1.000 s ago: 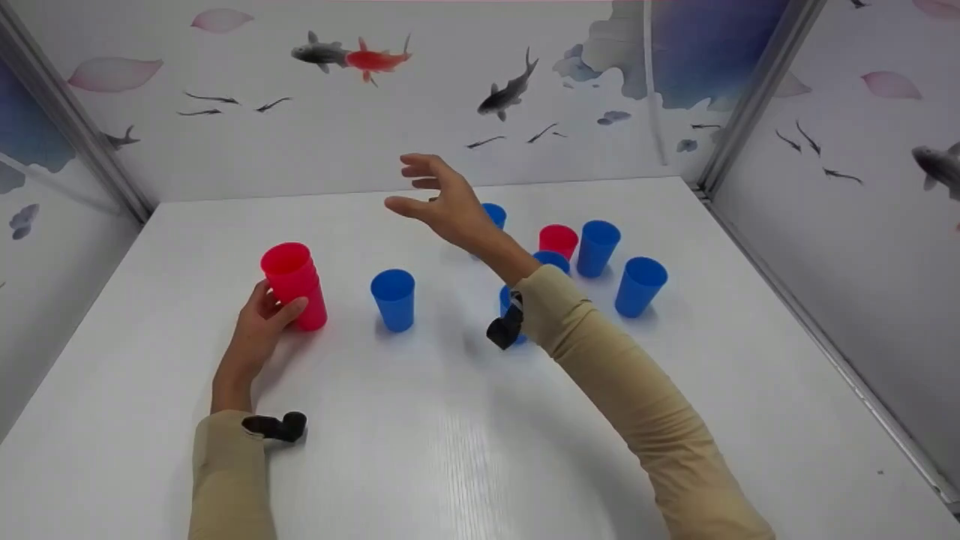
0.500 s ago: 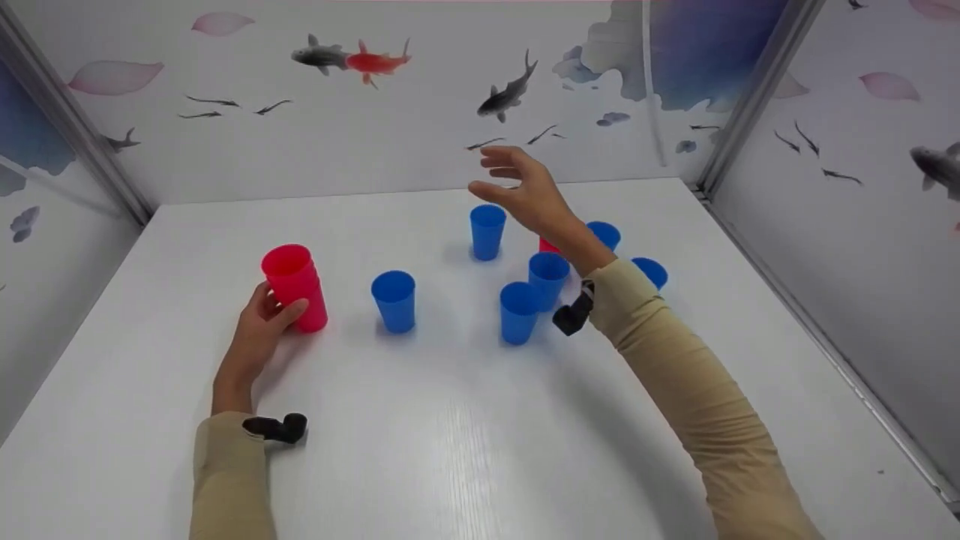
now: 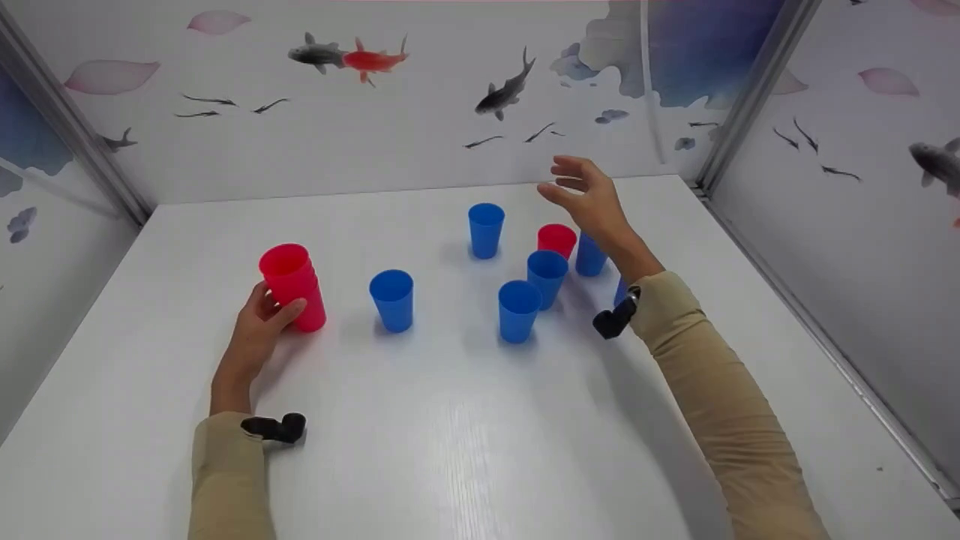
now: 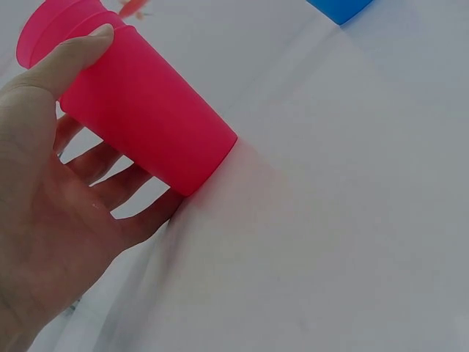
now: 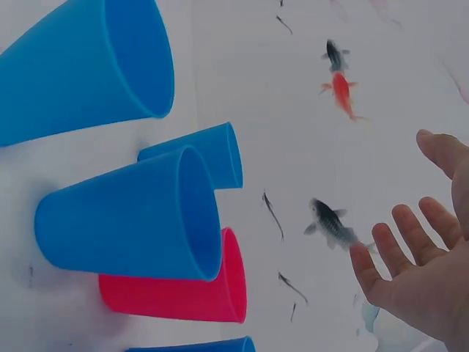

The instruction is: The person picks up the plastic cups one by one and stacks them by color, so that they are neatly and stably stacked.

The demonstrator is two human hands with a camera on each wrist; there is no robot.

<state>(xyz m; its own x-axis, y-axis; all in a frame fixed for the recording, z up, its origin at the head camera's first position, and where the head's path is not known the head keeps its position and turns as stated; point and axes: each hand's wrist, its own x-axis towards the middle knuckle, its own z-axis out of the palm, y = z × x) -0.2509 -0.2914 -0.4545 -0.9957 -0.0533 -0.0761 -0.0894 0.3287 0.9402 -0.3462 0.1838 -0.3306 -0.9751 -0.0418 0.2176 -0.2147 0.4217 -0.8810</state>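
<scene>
My left hand (image 3: 253, 337) grips a stack of nested red cups (image 3: 294, 289) that stands upright on the left of the table. In the left wrist view the thumb lies over the rims of the red stack (image 4: 146, 110), and the fingers curl behind it. My right hand (image 3: 592, 199) hovers in the air at the back right with nothing in it, its fingers loosely bent and spread. Below it a single red cup (image 3: 556, 238) stands among blue cups, partly hidden by a blue cup (image 3: 547, 279). The right wrist view shows the right hand (image 5: 418, 257) apart from all cups.
Another blue cup (image 3: 393, 301) stands right of the red stack. A blue cup (image 3: 486, 231) is at the back, another blue cup (image 3: 517, 311) nearer the front. My right arm partly covers two more at the right. Walls with painted fish (image 3: 504, 88) border the white table (image 3: 420, 442).
My right hand has moved rightward from above the middle of the table to above the right-hand cups, uncovering the blue cups in the middle. The left hand and its red stack have stayed put.
</scene>
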